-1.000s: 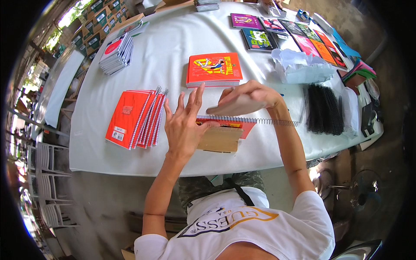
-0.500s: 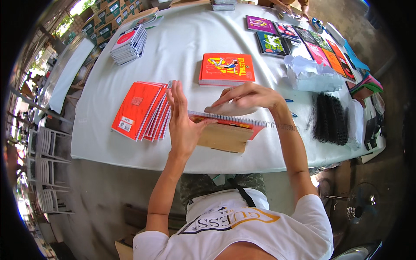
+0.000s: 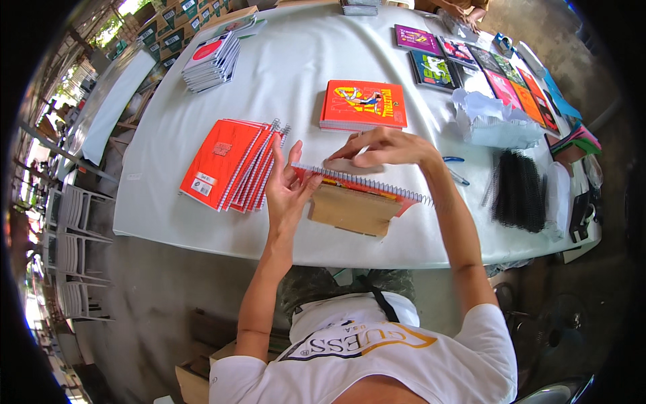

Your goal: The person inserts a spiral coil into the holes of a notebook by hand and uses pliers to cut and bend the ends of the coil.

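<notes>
A red notebook stands on its edge before me, with a metal spiral coil along its upper edge. The coil's loose tail sticks out past the notebook's right end. My left hand pinches the left end of the spine between thumb and fingers. Over the spine, my right hand is closed on a flat greyish piece lying along the coil; its kind I cannot make out. A brown cardboard piece shows on the near side of the notebook.
Coil-bound red notebooks fan out at left. Behind the hands sits a stack of red-covered books. Black coils, blue pens, crumpled white paper and colourful covers lie right. Another person's hands show far right.
The coil's loose tail at the right end has become shorter. My left fingers, upright before, are now lower and more bent. The whole view has shifted slightly.
</notes>
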Available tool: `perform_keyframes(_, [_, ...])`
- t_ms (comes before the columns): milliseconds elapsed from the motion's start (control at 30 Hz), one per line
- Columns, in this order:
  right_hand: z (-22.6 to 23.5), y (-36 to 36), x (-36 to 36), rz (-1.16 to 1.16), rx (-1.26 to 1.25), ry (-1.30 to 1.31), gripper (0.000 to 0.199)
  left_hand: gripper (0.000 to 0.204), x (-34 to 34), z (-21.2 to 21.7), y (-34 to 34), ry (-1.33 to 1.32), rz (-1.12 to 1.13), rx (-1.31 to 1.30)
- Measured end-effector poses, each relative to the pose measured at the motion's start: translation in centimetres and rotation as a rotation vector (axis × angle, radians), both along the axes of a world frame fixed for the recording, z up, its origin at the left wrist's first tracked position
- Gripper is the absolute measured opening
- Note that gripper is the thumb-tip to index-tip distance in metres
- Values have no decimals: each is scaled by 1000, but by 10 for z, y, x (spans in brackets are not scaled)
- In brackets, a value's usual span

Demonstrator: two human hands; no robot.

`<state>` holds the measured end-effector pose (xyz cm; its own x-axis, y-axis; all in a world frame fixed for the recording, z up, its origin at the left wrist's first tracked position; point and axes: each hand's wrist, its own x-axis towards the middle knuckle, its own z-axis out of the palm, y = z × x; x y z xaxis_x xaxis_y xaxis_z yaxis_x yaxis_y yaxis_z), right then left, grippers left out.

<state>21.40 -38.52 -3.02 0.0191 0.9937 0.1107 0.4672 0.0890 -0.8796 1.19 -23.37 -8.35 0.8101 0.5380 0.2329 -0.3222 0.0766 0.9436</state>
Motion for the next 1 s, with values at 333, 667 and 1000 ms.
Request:
perform_keyframes(333, [-13, 9, 13, -117, -46, 92, 62, 77, -2, -3, 4, -2, -3, -74])
perform_keyframes(667, [-28, 19, 0, -290, -239, -261, 48, 68, 3, -19, 34, -31, -180, 121])
perform_keyframes(1000, [-104, -166, 41, -858, -407, -850, 65, 63, -24, 123, 59, -222, -53, 340])
